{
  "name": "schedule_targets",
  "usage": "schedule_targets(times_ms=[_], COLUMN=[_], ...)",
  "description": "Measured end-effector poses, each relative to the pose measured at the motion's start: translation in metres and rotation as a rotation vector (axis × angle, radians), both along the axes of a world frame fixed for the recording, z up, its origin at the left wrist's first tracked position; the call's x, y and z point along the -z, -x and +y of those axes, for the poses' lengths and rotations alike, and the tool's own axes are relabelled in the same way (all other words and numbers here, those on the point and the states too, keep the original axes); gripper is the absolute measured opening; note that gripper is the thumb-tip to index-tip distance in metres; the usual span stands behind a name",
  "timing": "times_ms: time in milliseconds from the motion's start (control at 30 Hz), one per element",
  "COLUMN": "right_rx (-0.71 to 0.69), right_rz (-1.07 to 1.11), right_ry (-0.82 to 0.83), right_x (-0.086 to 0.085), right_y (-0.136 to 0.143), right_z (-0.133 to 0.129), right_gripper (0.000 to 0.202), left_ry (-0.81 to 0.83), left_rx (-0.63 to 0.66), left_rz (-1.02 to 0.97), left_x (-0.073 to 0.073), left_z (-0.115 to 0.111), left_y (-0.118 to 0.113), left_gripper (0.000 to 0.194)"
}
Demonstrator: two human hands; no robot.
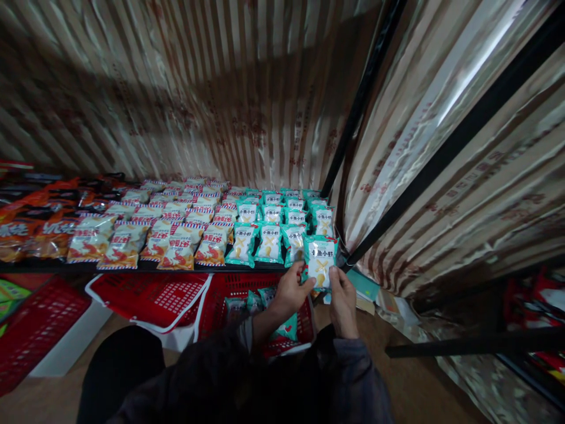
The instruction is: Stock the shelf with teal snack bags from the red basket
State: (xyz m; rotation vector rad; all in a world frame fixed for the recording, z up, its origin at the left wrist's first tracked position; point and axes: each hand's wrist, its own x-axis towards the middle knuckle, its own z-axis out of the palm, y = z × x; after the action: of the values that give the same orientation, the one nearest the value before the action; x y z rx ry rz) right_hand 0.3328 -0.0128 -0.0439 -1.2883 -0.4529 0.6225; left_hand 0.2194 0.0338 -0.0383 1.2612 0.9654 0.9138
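Between my two hands is a teal and white snack bag (pixel 321 259), held upright at the right front end of the shelf. My left hand (pixel 292 290) grips its lower left side, with the thumb across the front. On its lower right edge, my right hand (pixel 343 300) pinches the bag. Just behind and to the left stand rows of matching teal snack bags (pixel 269 242) on the dark shelf (pixel 220 268). Below my left forearm, a red basket (pixel 308 330) holds several more teal bags (pixel 289 327), partly hidden by the arm.
White and orange shrimp snack bags (pixel 179 246) fill the shelf's middle, with orange and black bags (pixel 53 232) at far left. More red baskets (pixel 150 297) sit below. Black metal posts (pixel 424 168) slant up at right before patterned curtains (pixel 247 88). Papers (pixel 364 288) lie near the corner.
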Motion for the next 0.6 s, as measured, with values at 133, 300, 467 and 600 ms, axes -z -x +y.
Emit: schedule_targets(times_ms=[133, 300, 467, 600], right_rx=[-0.023, 0.062, 0.133, 0.226], right_rz=[-0.179, -0.383, -0.56, -0.777], right_ry=[0.042, 0.047, 0.075, 0.078], right_x=[-0.006, -0.014, -0.005, 0.007], right_y=[-0.014, -0.017, -0.016, -0.019], right_z=[0.012, 0.023, 0.031, 0.039], right_gripper=[0.059, 0.066, 0.065, 0.06], left_ry=[-0.056, -0.132, -0.161, -0.196], left_rx=[-0.005, -0.031, -0.082, -0.083], left_rz=[0.083, 0.149, 0.185, 0.196], left_x=[-0.008, -0.028, -0.031, -0.025], left_z=[0.013, 0.026, 0.034, 0.038], left_y=[-0.014, -0.026, -0.039, -0.05], left_gripper=[0.049, 0.043, 0.039, 0.041])
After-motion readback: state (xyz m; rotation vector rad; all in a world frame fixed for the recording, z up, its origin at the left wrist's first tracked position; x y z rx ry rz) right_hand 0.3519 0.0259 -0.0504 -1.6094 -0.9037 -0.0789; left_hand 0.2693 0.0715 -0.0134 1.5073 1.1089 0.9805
